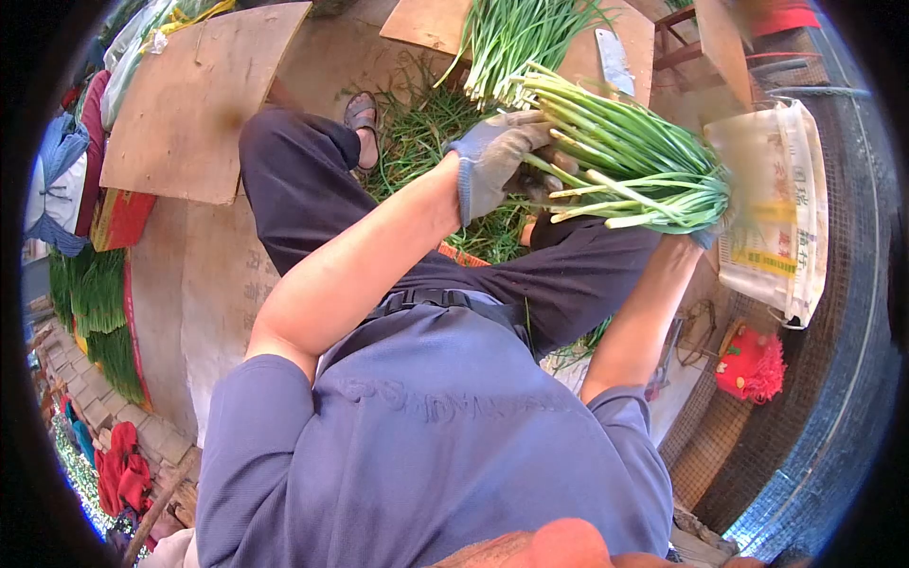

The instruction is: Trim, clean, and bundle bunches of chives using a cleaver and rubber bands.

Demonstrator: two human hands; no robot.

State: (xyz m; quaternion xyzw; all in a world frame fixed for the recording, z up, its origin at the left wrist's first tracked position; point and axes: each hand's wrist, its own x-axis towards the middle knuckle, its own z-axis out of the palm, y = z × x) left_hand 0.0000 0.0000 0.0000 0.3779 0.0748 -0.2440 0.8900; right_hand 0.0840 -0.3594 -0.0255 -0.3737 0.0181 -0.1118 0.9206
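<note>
A bunch of long green stalks with pale ends [625,142] is held up in front of me, right of centre. My left hand [502,156], in a dirty grey-blue glove, has its fingers curled round pale stalk ends at the bunch's left side. Leaves cover most of my right hand [702,237], whose glove shows at the leafy right end, where it holds the bunch. Just beyond, more green stalks [521,43] lie on a wooden board [426,24]. A cleaver-like metal blade [614,62] rests beside them on the board.
Loose green trimmings [412,133] cover the ground between my legs. Another board [204,95] stands at the left, above stacked green bundles [99,303]. A white printed sack [776,218] and dark netting [847,284] are at the right, with a red fringed object [748,364] below.
</note>
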